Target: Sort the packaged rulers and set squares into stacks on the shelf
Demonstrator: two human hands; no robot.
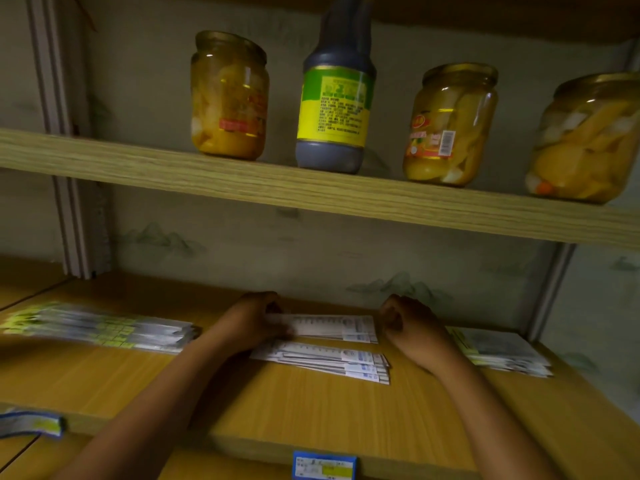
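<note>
The person's left hand (258, 318) is curled over the left end of the rear stack of packaged rulers (334, 327), fingers and thumb gripping it where it lies on the lower shelf (311, 407). The right hand (403, 318) sits just off that stack's right end, fingers curled into a loose fist; whether it touches the packs I cannot tell. Just in front lies a second, fanned stack of rulers (332, 362). Well to the left rests a pile of yellow-marked packs (104, 329), and beyond the right wrist another pile (505, 351). On the upper shelf (242, 178) stand three glass jars of yellow fruit pieces in liquid, left (228, 98), middle (450, 124), right (588, 140), with a dark sauce bottle (336, 95) between the first two.
</note>
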